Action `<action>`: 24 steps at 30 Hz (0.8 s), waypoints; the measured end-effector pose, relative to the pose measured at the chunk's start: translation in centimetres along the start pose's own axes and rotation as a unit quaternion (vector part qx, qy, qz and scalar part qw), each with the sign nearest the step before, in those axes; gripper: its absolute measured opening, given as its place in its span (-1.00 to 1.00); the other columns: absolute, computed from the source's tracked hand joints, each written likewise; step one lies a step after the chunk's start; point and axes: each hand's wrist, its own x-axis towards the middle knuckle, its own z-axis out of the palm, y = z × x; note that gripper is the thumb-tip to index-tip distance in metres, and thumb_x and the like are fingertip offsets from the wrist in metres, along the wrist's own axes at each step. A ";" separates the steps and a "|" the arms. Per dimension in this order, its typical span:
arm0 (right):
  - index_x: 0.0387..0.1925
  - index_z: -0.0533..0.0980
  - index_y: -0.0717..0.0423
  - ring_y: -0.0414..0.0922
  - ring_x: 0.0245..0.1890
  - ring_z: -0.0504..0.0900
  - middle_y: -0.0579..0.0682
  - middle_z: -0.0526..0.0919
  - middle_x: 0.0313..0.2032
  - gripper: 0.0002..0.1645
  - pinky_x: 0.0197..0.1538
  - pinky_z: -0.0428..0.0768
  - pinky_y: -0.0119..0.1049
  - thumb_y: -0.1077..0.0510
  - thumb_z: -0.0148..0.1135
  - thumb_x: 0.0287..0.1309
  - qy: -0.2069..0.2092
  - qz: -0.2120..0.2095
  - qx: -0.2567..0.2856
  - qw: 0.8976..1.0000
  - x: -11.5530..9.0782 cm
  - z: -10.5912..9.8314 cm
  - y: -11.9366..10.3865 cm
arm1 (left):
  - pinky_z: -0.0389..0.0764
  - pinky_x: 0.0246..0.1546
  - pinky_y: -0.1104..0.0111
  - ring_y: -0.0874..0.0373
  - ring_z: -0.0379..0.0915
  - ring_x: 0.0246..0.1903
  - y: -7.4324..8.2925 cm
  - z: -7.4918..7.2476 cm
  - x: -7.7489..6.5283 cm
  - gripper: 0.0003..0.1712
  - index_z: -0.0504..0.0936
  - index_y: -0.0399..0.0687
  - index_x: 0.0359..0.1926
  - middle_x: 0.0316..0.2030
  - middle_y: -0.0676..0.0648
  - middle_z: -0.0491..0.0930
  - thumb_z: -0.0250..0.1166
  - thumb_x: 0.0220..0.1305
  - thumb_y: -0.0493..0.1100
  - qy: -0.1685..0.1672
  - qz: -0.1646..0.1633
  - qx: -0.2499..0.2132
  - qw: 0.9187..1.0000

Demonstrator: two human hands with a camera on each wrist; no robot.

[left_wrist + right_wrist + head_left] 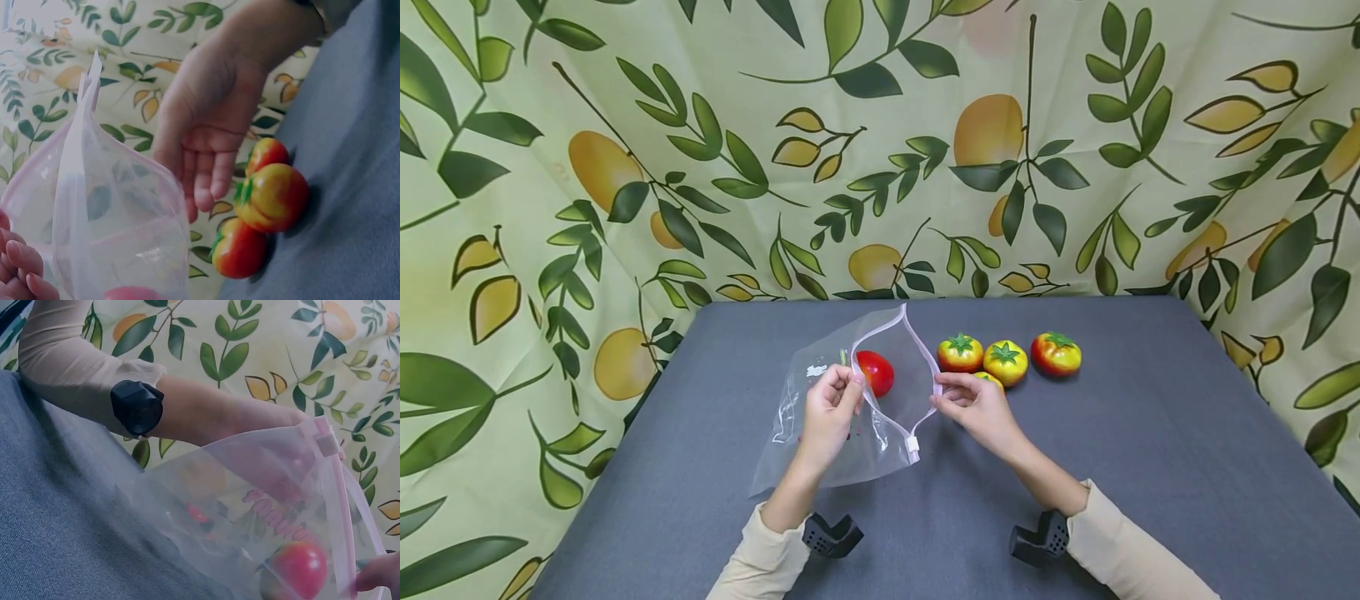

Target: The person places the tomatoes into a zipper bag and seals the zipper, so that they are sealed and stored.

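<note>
Left hand [832, 410] pinches a bag [868, 446] bearing illegible pink print [278, 515].

Staged tabletop booth, wider room type undeterminable: fruit-and-leaf-print curtain [925, 208], three sides; grey tabletop [685, 417]; black wrist cameras [832, 537], two.

Open clr bag [876, 446], red fruit [877, 373] inside

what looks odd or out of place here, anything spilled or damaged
Nothing stands out. The clear zip bag is simply held open by the left fingers and right fingers; its creases look ordinary. A red fruit sits inside, and the yellow-red fruits rest on the table, with no damage or spill visible.
</note>
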 end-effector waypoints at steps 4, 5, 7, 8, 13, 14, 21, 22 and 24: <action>0.02 0.53 0.43 -0.44 -0.40 0.57 0.37 0.68 -0.21 -0.52 -0.23 0.61 -0.63 0.33 0.36 0.03 0.001 0.001 0.001 1.000 -0.1 0.2 0.1 | 0.29 -0.64 0.57 0.43 0.19 -0.60 0.0 0.2 -0.3 -0.85 0.39 -0.41 -0.38 -0.59 0.04 0.31 0.09 0.32 -0.37 -0.032 0.032 0.057 0.997; 0.03 0.52 0.42 -0.43 -0.38 0.57 0.36 0.67 -0.21 -0.52 -0.20 0.62 -0.61 0.33 0.36 0.03 0.000 0.000 0.001 1.000 -0.1 0.2 0.1 | 0.30 -0.67 0.56 0.43 0.20 -0.60 0.0 0.3 -0.3 -0.86 0.40 -0.40 -0.38 -0.58 0.00 0.32 0.10 0.32 -0.36 -0.040 0.037 0.067 0.996; 0.05 0.51 0.39 -0.40 -0.35 0.57 0.33 0.66 -0.19 -0.51 -0.16 0.63 -0.60 0.31 0.36 0.04 -0.003 0.001 0.002 1.000 -0.2 0.3 0.2 | 0.32 -0.70 0.55 0.42 0.23 -0.59 0.0 0.4 -0.4 -0.85 0.39 -0.39 -0.37 -0.56 -0.05 0.34 0.09 0.33 -0.36 -0.051 0.036 0.074 0.995; 0.06 0.51 0.38 -0.37 -0.33 0.57 0.32 0.65 -0.18 -0.50 -0.15 0.63 -0.60 0.31 0.36 0.04 -0.004 0.000 0.005 1.000 -0.2 0.3 0.2 | 0.36 -0.65 0.56 0.42 0.26 -0.58 0.0 0.4 -0.4 -0.85 0.39 -0.40 -0.36 -0.55 -0.07 0.35 0.08 0.34 -0.35 -0.052 0.032 0.069 0.996; 0.05 0.51 0.36 -0.34 -0.27 0.60 0.32 0.64 -0.13 -0.53 -0.12 0.62 -0.61 0.30 0.33 0.08 -0.008 -0.008 0.013 1.000 -0.5 0.0 0.4 | 0.50 -0.45 0.57 0.37 0.36 -0.51 0.0 0.5 -0.1 -0.85 0.34 -0.48 -0.28 -0.47 0.00 0.37 0.02 0.37 -0.38 -0.044 0.003 0.013 0.999; 0.04 0.51 0.36 -0.35 -0.27 0.61 0.33 0.65 -0.11 -0.55 -0.12 0.61 -0.62 0.29 0.32 0.09 -0.007 -0.012 0.013 1.000 -0.6 0.0 0.4 | 0.51 -0.40 0.58 0.37 0.37 -0.50 0.0 0.5 -0.1 -0.86 0.34 -0.49 -0.27 -0.46 0.02 0.38 0.01 0.37 -0.38 -0.042 0.001 0.008 0.999; -0.04 0.53 0.39 -0.48 -0.30 0.59 0.36 0.66 -0.13 -0.62 -0.16 0.60 -0.65 0.31 0.33 0.08 0.010 -0.038 0.023 0.999 -1.0 -0.7 0.8 | 0.49 -0.41 0.59 0.37 0.36 -0.50 -0.5 0.3 0.2 -0.84 0.33 -0.49 -0.26 -0.47 0.06 0.38 0.00 0.39 -0.36 -0.040 0.000 0.006 0.999; -0.05 0.53 0.41 -0.49 -0.31 0.58 0.37 0.66 -0.14 -0.62 -0.17 0.60 -0.64 0.32 0.33 0.07 0.014 -0.040 0.025 0.999 -1.0 -0.8 0.9 | 0.47 -0.43 0.59 0.37 0.36 -0.51 -0.5 0.3 0.2 -0.84 0.33 -0.48 -0.26 -0.48 0.06 0.38 0.00 0.39 -0.36 -0.041 0.001 0.007 0.999; -0.06 0.52 0.43 -0.50 -0.31 0.58 0.38 0.66 -0.16 -0.62 -0.17 0.60 -0.63 0.33 0.34 0.06 0.021 -0.047 0.022 0.998 -1.2 -1.0 1.2 | 0.43 -0.52 0.59 0.37 0.35 -0.53 -0.6 0.3 0.2 -0.84 0.33 -0.48 -0.27 -0.49 0.06 0.37 -0.01 0.39 -0.36 -0.041 -0.001 0.007 0.999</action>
